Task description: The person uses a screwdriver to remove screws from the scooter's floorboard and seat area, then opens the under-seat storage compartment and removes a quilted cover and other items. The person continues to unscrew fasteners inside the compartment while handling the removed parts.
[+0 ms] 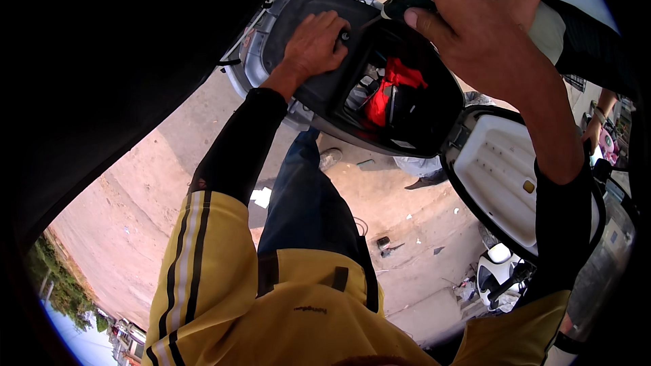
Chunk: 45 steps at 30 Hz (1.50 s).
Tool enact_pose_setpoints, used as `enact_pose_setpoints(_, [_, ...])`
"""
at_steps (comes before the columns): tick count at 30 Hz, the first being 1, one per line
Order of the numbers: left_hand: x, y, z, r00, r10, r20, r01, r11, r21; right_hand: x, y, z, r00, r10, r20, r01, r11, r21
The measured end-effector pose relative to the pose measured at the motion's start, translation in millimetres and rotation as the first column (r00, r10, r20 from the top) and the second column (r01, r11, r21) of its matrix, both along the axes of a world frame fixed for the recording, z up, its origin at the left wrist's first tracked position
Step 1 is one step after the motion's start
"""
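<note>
Well, at 1 o'clock the right hand (475, 34) wraps its bent fingers round a dark green tool with a thin shaft (400, 5). The shaft points toward a small round grey knob (345, 36) at 12. Beside it, the left hand (315, 44) bends its fingers on a dark grey plastic panel (320, 93); I can't tell if they pinch anything. If the tip slips, it could poke them. Outdoors, dusty tan ground (169, 163) lies at 9; 1 white scooter (487, 279) stands at 4.

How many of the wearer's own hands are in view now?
2: left hand on the dark grey plastic panel; right hand around a dark green tool handle.
</note>
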State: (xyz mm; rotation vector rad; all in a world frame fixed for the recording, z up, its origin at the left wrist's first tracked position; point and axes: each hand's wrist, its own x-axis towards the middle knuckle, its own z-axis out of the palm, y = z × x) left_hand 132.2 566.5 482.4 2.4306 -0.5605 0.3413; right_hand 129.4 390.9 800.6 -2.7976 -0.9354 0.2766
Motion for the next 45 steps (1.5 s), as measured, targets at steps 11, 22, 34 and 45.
enact_pose_setpoints(11, [-1.9, 2.6, 5.2, 0.998, 0.006, -0.061, -0.002, 0.998, 0.064, 12.1, 1.8, -3.8, 0.994, 0.024, -0.104, -0.041, 0.985, -0.168])
enact_pose_setpoints(22, [-1.2, -1.5, 10.6, 0.996, 0.011, -0.092, -0.004, 0.998, 0.069, 13.7, -17.6, -40.6, 1.0, -0.001, 0.029, 0.007, 0.983, -0.185])
enact_pose_setpoints(34, [-3.8, 1.2, 8.5, 0.997, 0.006, -0.081, -0.002, 0.999, 0.046, 16.1, -25.1, -39.6, 0.995, 0.092, 0.029, -0.096, 0.969, 0.226])
enact_pose_setpoints(45, [0.2, 4.1, 4.6, 0.996, 0.003, -0.089, 0.003, 0.998, 0.06, 16.4, -24.2, -48.5, 0.959, 0.213, 0.187, -0.229, 0.971, 0.069])
